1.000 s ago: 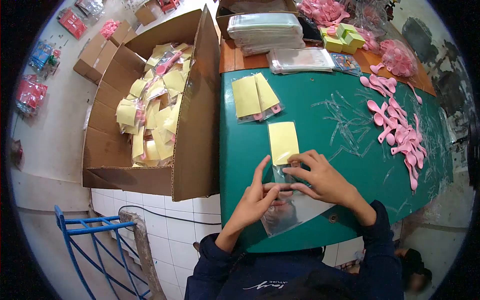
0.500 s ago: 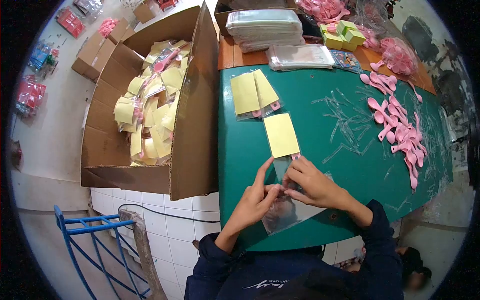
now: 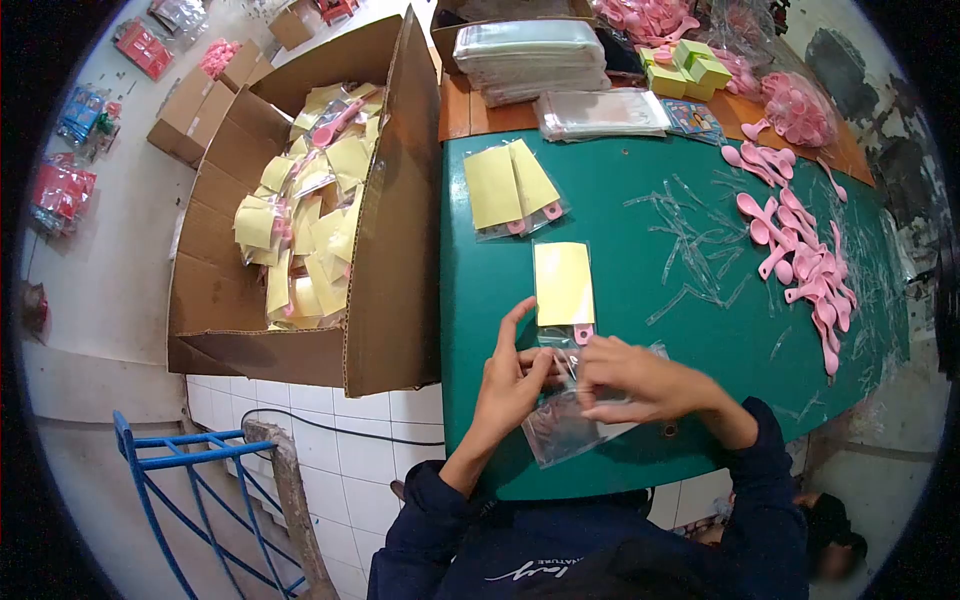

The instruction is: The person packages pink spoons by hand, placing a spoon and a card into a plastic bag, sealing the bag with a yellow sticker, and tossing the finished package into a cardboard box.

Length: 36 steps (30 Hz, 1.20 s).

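A clear plastic bag [image 3: 553, 345] holding a yellow card [image 3: 564, 285] and a pink spoon [image 3: 584, 333] lies on the green table, its lower end toward me. My left hand [image 3: 512, 385] pinches this end between thumb and curled fingers, while its index finger points up beside the card. Close on the right, my right hand [image 3: 640, 382] has its fingers curled together over the bag; whatever they grip is too small or hidden. More clear bags [image 3: 560, 435] lie flat under both hands. Two filled packets [image 3: 492, 188] lie farther back.
A tall cardboard box [image 3: 395, 230] of filled packets stands left of the table. Pink spoons [image 3: 800, 250] and loose clear strips [image 3: 690, 245] lie on the right. Bag stacks [image 3: 530, 55] and yellow card blocks [image 3: 690, 70] are at the back. A blue metal frame [image 3: 190, 460] stands lower left.
The packet with the card has shifted slightly toward me and straightened. My right hand has moved a little right, away from my left fingers.
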Motion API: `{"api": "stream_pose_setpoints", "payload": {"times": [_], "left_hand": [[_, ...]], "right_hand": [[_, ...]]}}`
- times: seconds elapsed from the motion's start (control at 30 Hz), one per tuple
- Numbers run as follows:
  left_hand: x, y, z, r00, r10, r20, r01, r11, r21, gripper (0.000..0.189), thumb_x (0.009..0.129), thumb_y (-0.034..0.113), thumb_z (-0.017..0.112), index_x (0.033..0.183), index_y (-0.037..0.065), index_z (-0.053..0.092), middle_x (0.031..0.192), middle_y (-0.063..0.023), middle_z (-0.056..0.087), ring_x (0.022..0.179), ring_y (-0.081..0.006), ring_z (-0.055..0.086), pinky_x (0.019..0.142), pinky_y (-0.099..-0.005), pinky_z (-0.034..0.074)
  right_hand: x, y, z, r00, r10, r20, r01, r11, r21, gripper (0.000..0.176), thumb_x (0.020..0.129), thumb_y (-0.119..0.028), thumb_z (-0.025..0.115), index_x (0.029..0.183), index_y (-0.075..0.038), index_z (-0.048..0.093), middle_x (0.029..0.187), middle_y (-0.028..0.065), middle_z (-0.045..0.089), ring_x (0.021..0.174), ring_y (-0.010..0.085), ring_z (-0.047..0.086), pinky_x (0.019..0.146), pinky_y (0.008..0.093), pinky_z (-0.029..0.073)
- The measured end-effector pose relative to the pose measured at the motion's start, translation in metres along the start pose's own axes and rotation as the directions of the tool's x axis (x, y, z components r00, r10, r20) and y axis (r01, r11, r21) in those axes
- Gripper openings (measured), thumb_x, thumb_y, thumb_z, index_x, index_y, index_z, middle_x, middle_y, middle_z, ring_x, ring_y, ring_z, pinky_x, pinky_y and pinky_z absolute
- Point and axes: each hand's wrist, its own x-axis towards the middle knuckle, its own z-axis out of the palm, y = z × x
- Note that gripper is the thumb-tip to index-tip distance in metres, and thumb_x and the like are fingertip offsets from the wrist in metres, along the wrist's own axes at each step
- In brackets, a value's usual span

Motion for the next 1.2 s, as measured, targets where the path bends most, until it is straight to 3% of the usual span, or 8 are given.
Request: {"api": "stream_pose_setpoints", "payload": {"times": [0.13, 0.2, 0.23, 0.33, 0.43, 0.77, 1.0, 1.2], "left_hand": [[-0.001, 0.004, -0.002, 0.996, -0.05, 0.07, 0.05, 0.999, -0.003, 0.039, 0.095, 0.004, 0.041, 0.133, 0.006, 0.032, 0.101, -0.0183, 0.063, 0.094, -0.022, 0.063, 0.077, -0.0296, 0.053], [0.0, 0.003, -0.004, 0.993, -0.055, 0.101, 0.054, 0.998, 0.009, 0.031, 0.095, 0.006, 0.04, 0.126, 0.004, 0.04, 0.101, -0.0166, 0.063, 0.095, -0.0212, 0.063, 0.077, -0.0282, 0.053], [0.001, 0.002, -0.004, 0.993, -0.045, 0.107, 0.045, 0.999, 0.005, 0.028, 0.095, 0.007, 0.039, 0.122, 0.002, 0.044, 0.101, -0.0152, 0.063, 0.095, -0.0204, 0.063, 0.076, -0.0271, 0.052], [0.001, 0.004, -0.005, 0.993, -0.037, 0.108, 0.041, 0.999, -0.034, 0.023, 0.096, 0.008, 0.04, 0.115, -0.001, 0.05, 0.104, -0.0148, 0.063, 0.096, -0.0186, 0.063, 0.078, -0.0262, 0.051], [0.001, 0.009, -0.001, 0.994, -0.023, 0.108, 0.035, 0.994, -0.107, 0.022, 0.096, 0.01, 0.041, 0.112, -0.001, 0.051, 0.107, -0.0148, 0.062, 0.096, -0.0178, 0.062, 0.079, -0.0264, 0.051], [-0.004, 0.014, -0.001, 0.99, 0.009, 0.144, 0.003, 0.997, -0.083, 0.017, 0.094, 0.003, 0.041, 0.107, 0.0, 0.051, 0.107, -0.0137, 0.058, 0.093, -0.0178, 0.062, 0.076, -0.0272, 0.052], [0.006, 0.01, 0.009, 0.946, 0.319, 0.061, -0.303, 0.796, 0.524, 0.012, 0.085, 0.002, 0.058, 0.096, 0.0, 0.055, 0.091, -0.009, 0.056, 0.081, -0.0159, 0.061, 0.059, -0.0263, 0.055], [0.009, 0.009, 0.012, 0.954, 0.294, -0.049, -0.233, 0.837, 0.496, 0.01, 0.083, 0.005, 0.062, 0.088, -0.002, 0.057, 0.089, -0.0061, 0.057, 0.077, -0.0111, 0.06, 0.059, -0.0232, 0.054]], "right_hand": [[-0.032, 0.016, -0.082, 0.994, 0.093, -0.062, -0.079, 0.976, 0.205, 0.019, 0.085, -0.022, 0.061, 0.08, -0.006, 0.055, 0.082, 0.004, 0.051, 0.077, 0.0172, 0.05, 0.071, 0.0302, 0.042], [-0.063, 0.058, -0.124, 0.788, 0.303, -0.536, -0.424, 0.898, -0.116, 0.013, 0.084, -0.014, 0.059, 0.089, -0.004, 0.054, 0.086, 0.0095, 0.054, 0.077, 0.0241, 0.053, 0.069, 0.0322, 0.044], [-0.07, 0.077, -0.136, 0.595, 0.198, -0.779, -0.649, 0.689, -0.321, 0.015, 0.082, -0.012, 0.058, 0.093, -0.003, 0.054, 0.088, 0.0116, 0.055, 0.078, 0.0274, 0.055, 0.07, 0.0336, 0.045], [-0.051, 0.059, -0.103, 0.636, -0.136, -0.76, -0.758, 0.073, -0.648, 0.03, 0.075, -0.008, 0.059, 0.102, -0.002, 0.049, 0.091, 0.0143, 0.051, 0.084, 0.0298, 0.051, 0.079, 0.0387, 0.04], [-0.023, 0.023, -0.032, 0.87, 0.03, -0.493, -0.309, 0.811, -0.496, 0.051, 0.063, -0.009, 0.068, 0.109, -0.004, 0.047, 0.103, 0.021, 0.048, 0.104, 0.0347, 0.048, 0.088, 0.0472, 0.038], [-0.013, 0.023, 0.005, 0.851, 0.019, -0.524, -0.224, 0.917, -0.331, 0.023, 0.07, -0.002, 0.068, 0.088, -0.002, 0.054, 0.097, 0.0119, 0.046, 0.081, 0.026, 0.056, 0.072, 0.0336, 0.048], [-0.017, 0.026, -0.004, 0.799, 0.2, -0.567, -0.296, 0.952, -0.082, 0.021, 0.074, -0.007, 0.07, 0.088, 0.0, 0.056, 0.092, 0.0099, 0.049, 0.076, 0.0162, 0.059, 0.067, 0.0287, 0.05], [-0.018, 0.036, 0.001, 0.712, 0.532, -0.458, -0.244, 0.799, 0.549, 0.013, 0.083, -0.007, 0.064, 0.086, 0.002, 0.056, 0.081, 0.0075, 0.061, 0.073, 0.0115, 0.062, 0.061, 0.0246, 0.051]]}}
